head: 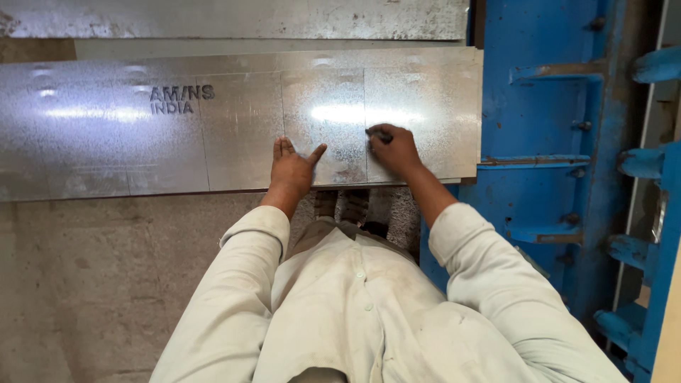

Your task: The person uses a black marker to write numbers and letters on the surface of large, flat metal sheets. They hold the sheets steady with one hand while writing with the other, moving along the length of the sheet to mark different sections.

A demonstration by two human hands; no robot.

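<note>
Head view: my left hand (pixel 292 170) lies flat and open on the metal sheet (pixel 213 128), pinning it steady, while my right hand (pixel 394 149) grips a dark marker (pixel 383 137), tip on the sheet beside a drawn line.

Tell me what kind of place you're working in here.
Likely a sheet-metal workshop: a galvanised steel sheet lies over a bare concrete floor, a heavy blue machine frame stands beside it, and the right hand marks lines.
</note>
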